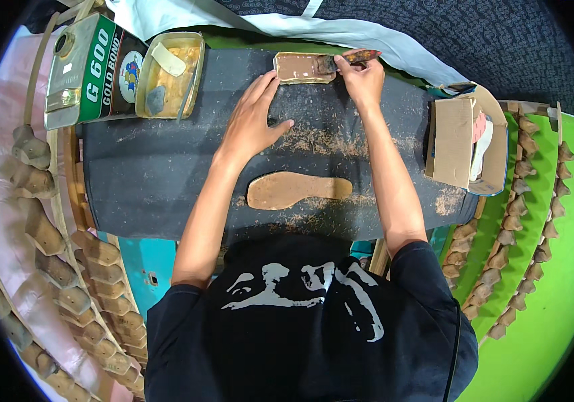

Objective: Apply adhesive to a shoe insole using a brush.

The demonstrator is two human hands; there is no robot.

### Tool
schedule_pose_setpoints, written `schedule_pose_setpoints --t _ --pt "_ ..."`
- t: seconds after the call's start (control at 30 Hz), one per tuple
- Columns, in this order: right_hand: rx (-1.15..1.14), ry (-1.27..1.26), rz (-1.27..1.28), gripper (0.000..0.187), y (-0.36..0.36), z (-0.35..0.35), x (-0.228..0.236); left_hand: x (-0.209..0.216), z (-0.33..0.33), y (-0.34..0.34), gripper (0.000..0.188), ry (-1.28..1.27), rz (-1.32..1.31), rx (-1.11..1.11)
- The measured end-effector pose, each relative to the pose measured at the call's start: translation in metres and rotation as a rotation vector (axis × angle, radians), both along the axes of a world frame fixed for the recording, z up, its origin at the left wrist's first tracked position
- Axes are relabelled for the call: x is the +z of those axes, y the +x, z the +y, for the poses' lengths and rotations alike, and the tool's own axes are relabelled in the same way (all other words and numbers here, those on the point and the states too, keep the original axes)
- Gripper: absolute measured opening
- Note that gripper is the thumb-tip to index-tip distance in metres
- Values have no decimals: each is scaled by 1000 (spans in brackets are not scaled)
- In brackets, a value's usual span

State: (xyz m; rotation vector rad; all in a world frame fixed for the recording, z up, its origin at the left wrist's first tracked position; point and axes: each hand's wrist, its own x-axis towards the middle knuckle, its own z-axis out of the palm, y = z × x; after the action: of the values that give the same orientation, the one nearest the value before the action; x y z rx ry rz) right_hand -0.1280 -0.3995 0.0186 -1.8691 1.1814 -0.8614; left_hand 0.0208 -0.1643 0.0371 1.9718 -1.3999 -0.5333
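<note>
My right hand (pixel 365 82) grips a paintbrush (pixel 354 59) with a dark, stained handle and a red tip. Its bristles rest in a small shallow tray (pixel 307 82) of brown liquid at the far middle of the table. My left hand (pixel 252 122) lies with fingers stretched out and thumb apart, its fingertips against the tray's left edge. Nearer to me, between my forearms, a brown shoe sole (pixel 297 190) lies flat on the dark tabletop (pixel 146 167), touched by neither hand.
A large metal can (pixel 66 77) and a plastic tub (pixel 141 107) of yellowish material stand far left. At right is a cardboard box (pixel 453 144) holding a white-handled tool (pixel 482 151). Shavings (pixel 327 142) litter the table. Racks of brown shaped pieces (pixel 45 228) flank both sides.
</note>
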Motion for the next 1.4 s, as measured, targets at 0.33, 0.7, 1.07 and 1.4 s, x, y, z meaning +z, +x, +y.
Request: schedule_pose_setpoints --t 0.33,0.7,1.07,1.4 --pt "1 200 -167 18 1 6 -8 7 -4 -1 77 14 -82 47" --pt "62 248 -255 25 15 27 -30 10 -10 2 71 -6 -106 61" --pt "8 134 -202 56 27 31 -51 9 -12 6 73 -4 -86 41" --pt "-199 205 -212 81 10 39 -15 -2 25 -3 74 -82 -39 60"
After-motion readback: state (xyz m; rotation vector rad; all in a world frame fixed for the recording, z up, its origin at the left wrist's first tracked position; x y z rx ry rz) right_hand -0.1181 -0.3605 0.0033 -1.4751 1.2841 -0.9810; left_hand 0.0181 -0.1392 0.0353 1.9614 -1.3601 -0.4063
